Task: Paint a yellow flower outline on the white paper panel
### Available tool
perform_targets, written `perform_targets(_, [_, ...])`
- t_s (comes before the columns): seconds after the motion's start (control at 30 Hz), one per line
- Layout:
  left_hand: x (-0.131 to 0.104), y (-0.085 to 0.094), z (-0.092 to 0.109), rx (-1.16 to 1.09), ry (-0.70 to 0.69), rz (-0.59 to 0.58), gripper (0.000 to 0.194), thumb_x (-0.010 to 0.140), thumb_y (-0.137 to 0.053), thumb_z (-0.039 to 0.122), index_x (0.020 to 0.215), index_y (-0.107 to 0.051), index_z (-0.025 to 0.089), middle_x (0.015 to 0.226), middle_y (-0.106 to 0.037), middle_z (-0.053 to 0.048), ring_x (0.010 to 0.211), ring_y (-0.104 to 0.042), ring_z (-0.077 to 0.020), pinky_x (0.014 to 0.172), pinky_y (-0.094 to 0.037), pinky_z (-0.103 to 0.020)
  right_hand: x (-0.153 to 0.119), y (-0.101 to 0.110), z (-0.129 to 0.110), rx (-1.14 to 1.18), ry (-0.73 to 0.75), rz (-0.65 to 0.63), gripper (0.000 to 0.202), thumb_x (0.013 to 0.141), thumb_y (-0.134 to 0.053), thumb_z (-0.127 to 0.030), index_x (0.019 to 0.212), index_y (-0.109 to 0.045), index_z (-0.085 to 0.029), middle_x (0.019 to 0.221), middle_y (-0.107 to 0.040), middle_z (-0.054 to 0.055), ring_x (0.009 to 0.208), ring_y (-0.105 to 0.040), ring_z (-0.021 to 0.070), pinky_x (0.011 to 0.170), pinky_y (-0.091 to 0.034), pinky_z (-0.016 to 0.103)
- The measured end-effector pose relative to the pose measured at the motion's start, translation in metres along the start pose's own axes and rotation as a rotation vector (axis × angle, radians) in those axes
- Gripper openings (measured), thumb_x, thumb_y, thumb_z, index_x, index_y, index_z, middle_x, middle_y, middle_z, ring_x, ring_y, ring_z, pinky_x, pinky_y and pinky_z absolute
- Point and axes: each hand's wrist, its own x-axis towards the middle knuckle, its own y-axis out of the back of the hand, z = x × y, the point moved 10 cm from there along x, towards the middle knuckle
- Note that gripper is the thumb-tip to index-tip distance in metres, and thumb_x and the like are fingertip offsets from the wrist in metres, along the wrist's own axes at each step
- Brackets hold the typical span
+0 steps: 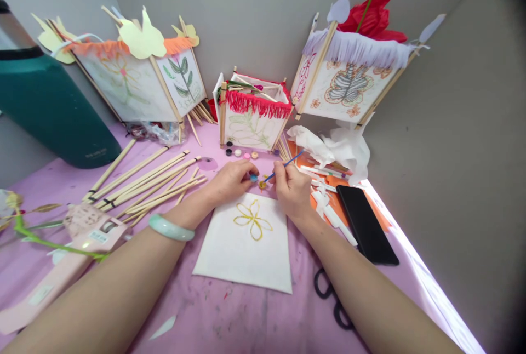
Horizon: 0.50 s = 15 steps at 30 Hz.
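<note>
My right hand pinches a thin blue paintbrush, its tip down at a small pot of yellow paint. Beside that pot, my left hand has its fingers closed on a small blue paint pot; part of the pot is hidden by the fingers. Just below both hands lies a flat white sheet bearing a yellow flower outline with several petals. A few more little paint pots, in black, white, pink and peach, stand beyond the hands.
Behind stand three decorated stick-framed lanterns. Bundled wooden sticks and a pink glue gun lie left, near a large green bottle. On the right are a black phone, black-handled scissors and crumpled white tissue.
</note>
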Motion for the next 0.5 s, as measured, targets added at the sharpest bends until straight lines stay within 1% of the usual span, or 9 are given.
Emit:
perform_targets(0.1, [0.0,-0.001,-0.003,-0.002,0.029,-0.003,0.017,0.075,-0.057,0.015,0.091,-0.062,0.017,0.074,-0.06,0.0,0.064,-0.052,-0.0108,0.062,-0.039,-0.023,0.0,-0.004,0.007,0.027,-0.069,-0.044,0.034,0.091,-0.043,-0.038,0.07,-0.06,-0.017,0.056,-0.064,0.002,0.049,-0.06,0.0116,0.052,-0.043,0.022])
perform_targets(0.17, [0.0,-0.001,-0.006,0.0,0.051,-0.009,0.018,0.075,-0.058,0.016,0.092,-0.063,0.017,0.072,-0.059,0.0,0.063,-0.052,-0.0108,0.061,-0.039,-0.022,0.0,-0.003,0.01,0.056,-0.111,-0.054,0.035,0.091,-0.042,-0.039,0.072,-0.06,-0.016,0.058,-0.066,0.002,0.051,-0.061,0.0117,0.053,-0.045,0.022])
perform_targets(0.3, [0.0,-0.002,-0.008,0.002,0.073,-0.014,0.019,0.075,-0.057,0.017,0.094,-0.063,0.017,0.071,-0.058,0.001,0.062,-0.051,-0.0105,0.059,-0.038,-0.022,0.007,0.017,0.009,0.182,-0.197,0.057,0.036,0.09,-0.042,-0.044,0.072,-0.057,-0.017,0.056,-0.063,0.0,0.047,-0.059,0.0101,0.049,-0.046,0.021])
perform_targets(0.33, [0.0,-0.002,-0.008,0.003,0.075,-0.016,0.019,0.076,-0.057,0.017,0.094,-0.063,0.017,0.07,-0.059,0.001,0.062,-0.051,-0.0105,0.059,-0.038,-0.022,0.009,0.02,0.008,0.233,-0.22,0.059,0.037,0.09,-0.042,-0.045,0.071,-0.056,-0.017,0.054,-0.061,-0.001,0.044,-0.057,0.0093,0.047,-0.045,0.02])
perform_targets(0.37, [0.0,-0.002,-0.008,0.004,0.076,-0.018,0.019,0.076,-0.057,0.017,0.093,-0.063,0.017,0.07,-0.059,0.001,0.062,-0.051,-0.0106,0.059,-0.038,-0.022,0.011,0.02,0.006,0.29,-0.243,0.025,0.038,0.089,-0.043,-0.047,0.069,-0.055,-0.018,0.051,-0.059,-0.002,0.041,-0.055,0.0085,0.044,-0.044,0.019])
perform_targets(0.4, [0.0,-0.002,-0.008,0.005,0.077,-0.018,0.018,0.076,-0.058,0.018,0.093,-0.063,0.017,0.07,-0.059,0.001,0.062,-0.051,-0.0106,0.059,-0.038,-0.022,0.013,0.015,0.003,0.344,-0.262,-0.05,0.038,0.088,-0.044,-0.049,0.067,-0.054,-0.018,0.048,-0.057,-0.003,0.038,-0.052,0.0077,0.04,-0.042,0.018])
perform_targets(0.5, [0.001,-0.002,-0.008,-0.003,0.08,-0.021,0.017,0.076,-0.058,0.018,0.092,-0.063,0.017,0.072,-0.06,0.001,0.063,-0.051,-0.0107,0.06,-0.038,-0.022,0.012,-0.008,-0.008,0.431,-0.287,-0.336,0.041,0.084,-0.05,-0.051,0.061,-0.052,-0.018,0.042,-0.053,-0.005,0.033,-0.047,0.0062,0.034,-0.037,0.016])
